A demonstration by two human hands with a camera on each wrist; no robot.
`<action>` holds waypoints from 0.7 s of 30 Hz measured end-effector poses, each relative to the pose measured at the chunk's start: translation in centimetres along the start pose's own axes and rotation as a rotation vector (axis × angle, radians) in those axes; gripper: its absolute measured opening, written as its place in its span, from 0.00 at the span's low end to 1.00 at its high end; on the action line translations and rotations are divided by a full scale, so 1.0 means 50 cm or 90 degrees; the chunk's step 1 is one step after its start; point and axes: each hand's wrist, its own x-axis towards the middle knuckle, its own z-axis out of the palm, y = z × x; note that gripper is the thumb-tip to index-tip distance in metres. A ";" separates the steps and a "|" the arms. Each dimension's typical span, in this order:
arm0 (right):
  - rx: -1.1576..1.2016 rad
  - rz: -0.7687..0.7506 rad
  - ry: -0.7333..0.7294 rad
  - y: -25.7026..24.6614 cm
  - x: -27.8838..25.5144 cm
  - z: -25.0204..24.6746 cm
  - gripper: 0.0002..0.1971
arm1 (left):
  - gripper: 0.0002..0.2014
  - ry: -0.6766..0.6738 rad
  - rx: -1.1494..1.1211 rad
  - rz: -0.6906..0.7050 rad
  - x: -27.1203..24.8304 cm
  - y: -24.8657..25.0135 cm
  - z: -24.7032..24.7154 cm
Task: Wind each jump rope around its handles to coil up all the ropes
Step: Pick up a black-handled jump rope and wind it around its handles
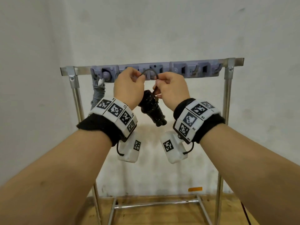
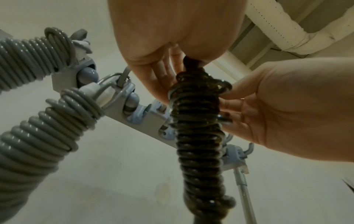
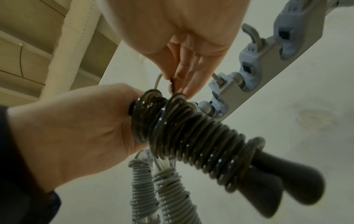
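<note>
A black jump rope [image 1: 151,111] is wound tightly round its two dark handles and hangs between my raised hands. A short free loop of the black rope [image 1: 151,70] arcs above the coil, in front of the hook rail [image 1: 180,70]. My left hand [image 1: 140,77] pinches the loop's left end. My right hand [image 1: 157,85] pinches its right end just above the coil. The left wrist view shows the black coil [image 2: 198,128] running down below my left hand [image 2: 168,72]. In the right wrist view the handle ends [image 3: 287,184] stick out past the windings, under my right hand [image 3: 182,81].
A grey jump rope [image 1: 98,92], coiled round its white handles, hangs from the rail's left end and shows again as grey coils [image 2: 38,125]. The rail sits on a metal frame [image 1: 226,98] before a white wall. Other hooks on the right hang bare. Wooden floor lies below.
</note>
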 end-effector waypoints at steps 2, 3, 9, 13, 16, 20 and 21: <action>0.017 0.007 0.013 0.000 0.026 0.012 0.09 | 0.02 0.012 0.011 0.001 0.028 -0.009 -0.007; 0.023 0.010 0.016 -0.001 0.037 0.018 0.09 | 0.02 0.013 0.012 0.002 0.039 -0.013 -0.010; 0.040 0.044 0.019 0.004 0.087 0.036 0.13 | 0.09 0.013 0.053 0.020 0.091 -0.021 0.003; 0.061 0.117 -0.008 0.013 0.107 0.042 0.06 | 0.11 -0.013 0.181 0.044 0.111 -0.031 0.016; 0.053 0.153 -0.038 0.026 0.104 0.047 0.04 | 0.07 -0.044 0.317 0.091 0.109 -0.037 0.019; 0.032 0.121 -0.034 0.035 0.090 0.053 0.05 | 0.08 -0.076 0.377 0.104 0.103 -0.042 0.016; 0.031 0.115 -0.032 0.036 0.088 0.055 0.05 | 0.09 -0.077 0.375 0.105 0.102 -0.042 0.016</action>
